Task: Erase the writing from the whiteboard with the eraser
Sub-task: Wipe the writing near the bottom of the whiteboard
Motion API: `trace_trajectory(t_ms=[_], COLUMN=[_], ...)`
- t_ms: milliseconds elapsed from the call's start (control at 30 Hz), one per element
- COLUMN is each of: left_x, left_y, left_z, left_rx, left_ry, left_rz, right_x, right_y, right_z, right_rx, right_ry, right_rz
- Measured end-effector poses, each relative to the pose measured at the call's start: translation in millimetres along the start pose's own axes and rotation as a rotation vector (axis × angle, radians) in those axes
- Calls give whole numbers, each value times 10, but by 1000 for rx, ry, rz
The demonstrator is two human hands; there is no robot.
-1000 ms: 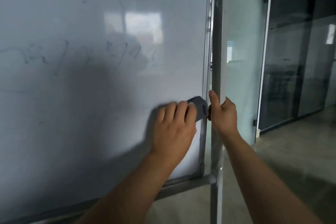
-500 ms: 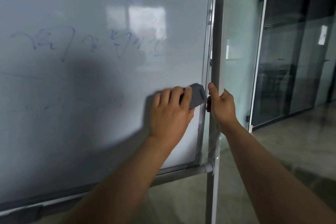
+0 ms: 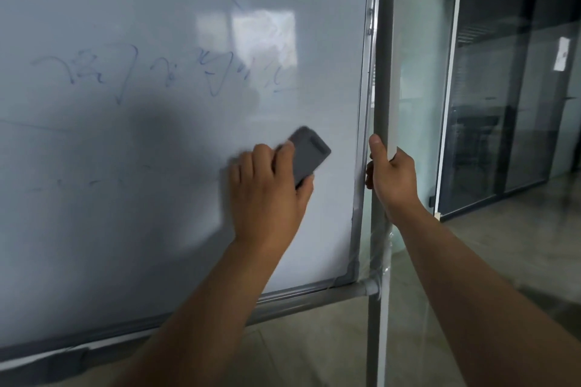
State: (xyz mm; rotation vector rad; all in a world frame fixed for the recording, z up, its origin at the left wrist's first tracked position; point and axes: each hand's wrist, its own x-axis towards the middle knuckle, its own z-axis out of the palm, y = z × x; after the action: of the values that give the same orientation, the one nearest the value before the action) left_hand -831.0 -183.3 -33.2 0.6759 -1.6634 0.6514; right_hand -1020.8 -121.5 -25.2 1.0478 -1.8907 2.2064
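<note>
The whiteboard fills the left and middle of the view, with faint blue writing across its upper half and thin smears lower left. My left hand grips a dark grey eraser and holds it against the board's lower right area, below the writing. The eraser is tilted and its outline is blurred by motion. My right hand holds the grey upright post of the stand at the board's right edge, thumb pointing up along it.
A grey crossbar runs under the board's bottom frame. Glass partition walls and a dark glass door stand to the right. A shiny tiled floor lies beyond the stand.
My left hand has slid the eraser leftward, away from the board's right frame, and tilted it more. The view has shifted, so the writing sits lower. My right hand keeps its hold on the post.
</note>
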Motion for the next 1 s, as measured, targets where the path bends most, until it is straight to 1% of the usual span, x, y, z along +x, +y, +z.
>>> trace_trajectory(t_ms=[67,100,133,167,233,267,300,333,400,433,467,500,567,600,633,733,767,800,867,900,933,967,1000], left_x=[-226,-271,-241,-169,21,76,77,27,-130,-161,-124,-60,66,82,61,-191,-215,-207,-181,-183,-208,-265,-350], left_y=[-31,-123,-275,-440,-731,-790,-765,-711,-591,-562,-630,-709,-816,-820,-786,-682,-745,-848,-1040,-1081,-1080,-1048,-1009], left_z=[2,1,-4,-20,-103,-143,-159,-148,-87,-69,-80,-91,-150,-174,-180,-114,-117,-133,-188,-225,-249,-263,-255], left_rx=[-7,-8,1,18,55,53,38,22,4,1,8,16,-10,-37,-61,-45,-43,-48,-112,-166,-195,-187,-157], left_ry=[-49,-49,-16,34,137,166,168,134,40,14,22,53,137,168,175,102,90,99,149,178,190,173,132], left_rz=[154,220,230,170,-46,-122,-127,-59,186,255,237,136,-191,-299,-304,-7,3,-70,-366,-480,-509,-457,-354], right_x=[-12,-12,-16,-13,2,4,-1,-12,-34,-41,-44,-45,-46,-47,-43,-43,-43,-42,-44,-41,-40,-35,-41], right_y=[-22,-18,-18,-12,0,6,7,-1,-14,0,-3,-4,-33,-42,-47,-45,-45,-40,-34,-30,-27,-24,-29], right_z=[-2,-3,6,13,57,74,71,86,90,54,76,90,121,133,130,116,110,120,145,154,157,163,162], right_rx=[23,24,11,-9,-25,-29,-27,-13,29,46,59,65,55,53,51,39,47,52,50,46,47,48,49], right_ry=[13,20,27,32,47,68,90,103,112,113,108,105,113,119,127,119,112,110,110,118,133,143,144], right_rz=[-3,-10,-18,-22,-25,-20,-20,-21,-24,-19,-14,-8,-6,-6,-7,-2,-3,-1,-6,-7,-10,-9,-10])
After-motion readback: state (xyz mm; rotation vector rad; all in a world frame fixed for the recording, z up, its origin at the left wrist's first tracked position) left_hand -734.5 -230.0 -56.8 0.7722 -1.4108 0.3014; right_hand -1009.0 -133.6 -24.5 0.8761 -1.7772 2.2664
